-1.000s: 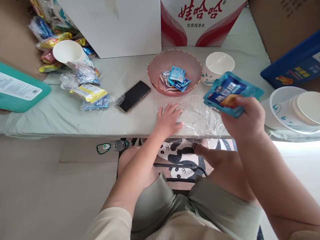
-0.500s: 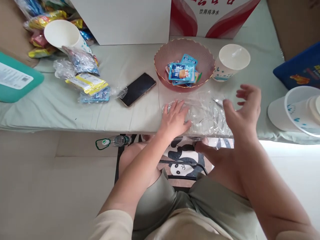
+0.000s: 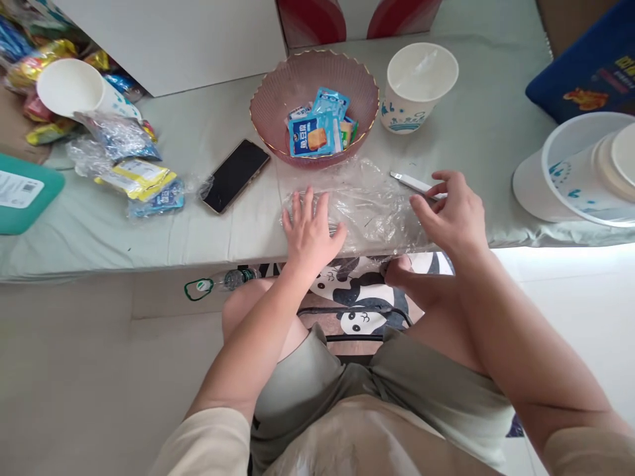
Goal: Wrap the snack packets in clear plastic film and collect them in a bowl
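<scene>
My left hand [image 3: 312, 235] lies with fingers spread on a crumpled clear plastic bag [image 3: 370, 205] near the front edge of the table. To the right, my right hand [image 3: 454, 215] reaches down over the rear end of a slim white utility knife [image 3: 414, 183]. Its thumb and curled fingers are apart, with the knife's end passing beneath the fingers. Whether they touch the knife cannot be told. Behind the bag stands a pink, gold-rimmed bowl [image 3: 262, 119] containing several blue snack packets [image 3: 312, 132].
A phone [image 3: 235, 175] lies left of the bag. Snack wrappers [image 3: 141, 178] and a tipped paper cup [image 3: 74, 89] are farther left. One paper cup [image 3: 417, 86] stands behind the knife; a white plastic bin [image 3: 536, 178] holding cups is at the right. Boxes [image 3: 173, 39] stand behind.
My right hand has lowered from above the table to the knife's end, its fingers curling in. My left hand stays spread on the plastic bag. The view has shifted.
</scene>
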Demonstrator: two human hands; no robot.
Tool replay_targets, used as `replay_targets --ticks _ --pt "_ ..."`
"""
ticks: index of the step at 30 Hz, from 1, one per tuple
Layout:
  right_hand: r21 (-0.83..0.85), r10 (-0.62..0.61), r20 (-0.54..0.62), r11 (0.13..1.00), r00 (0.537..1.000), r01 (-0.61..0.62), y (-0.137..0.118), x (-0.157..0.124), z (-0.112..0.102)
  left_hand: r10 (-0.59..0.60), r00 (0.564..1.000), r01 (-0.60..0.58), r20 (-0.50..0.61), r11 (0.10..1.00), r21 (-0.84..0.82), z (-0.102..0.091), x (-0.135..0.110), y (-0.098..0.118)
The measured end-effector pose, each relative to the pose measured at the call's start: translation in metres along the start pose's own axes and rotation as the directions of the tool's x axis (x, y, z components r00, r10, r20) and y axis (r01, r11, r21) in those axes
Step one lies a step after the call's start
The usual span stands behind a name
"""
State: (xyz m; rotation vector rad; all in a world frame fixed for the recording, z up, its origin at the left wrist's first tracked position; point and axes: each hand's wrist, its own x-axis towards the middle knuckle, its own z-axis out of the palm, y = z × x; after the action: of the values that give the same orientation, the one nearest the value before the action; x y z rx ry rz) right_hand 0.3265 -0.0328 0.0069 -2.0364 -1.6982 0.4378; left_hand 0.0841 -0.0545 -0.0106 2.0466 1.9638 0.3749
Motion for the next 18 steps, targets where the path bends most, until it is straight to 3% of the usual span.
replay_targets --ticks 4,8,11,13,16,18 --pt "-0.117 0.034 0.165 0.993 0.986 -0.014 -0.002 -0.005 -0.004 -0.033 0.999 0.032 0.035 0.998 0.045 -0.005 -0.011 0.001" --pt "-0.141 -0.049 0.156 0.987 0.987 0.071 -0.001 -0.012 -0.004 -0.042 0.999 0.042 -0.011 0.998 0.038 -0.005 -0.031 -0.004" --pt "-0.016 -0.082 0.138 0.996 0.987 0.085 0.003 -0.012 -0.007 -0.005 0.991 0.006 -0.134 1.000 0.003 -0.008 -0.041 -0.008" --pt "0.103 -0.117 0.137 0.989 0.984 0.103 0.005 -0.010 -0.009 0.028 0.959 -0.036 -0.284 0.999 -0.026 -0.015 -0.040 -0.012" --pt "0.253 -0.214 0.090 0.949 0.973 0.185 0.007 -0.007 -0.012 0.062 0.876 -0.113 -0.478 0.990 -0.080 -0.032 -0.025 -0.018" --pt "0.345 -0.295 0.056 0.902 0.954 0.258 0.008 -0.006 -0.014 0.119 0.867 -0.200 -0.484 0.972 -0.121 -0.045 -0.007 -0.020"
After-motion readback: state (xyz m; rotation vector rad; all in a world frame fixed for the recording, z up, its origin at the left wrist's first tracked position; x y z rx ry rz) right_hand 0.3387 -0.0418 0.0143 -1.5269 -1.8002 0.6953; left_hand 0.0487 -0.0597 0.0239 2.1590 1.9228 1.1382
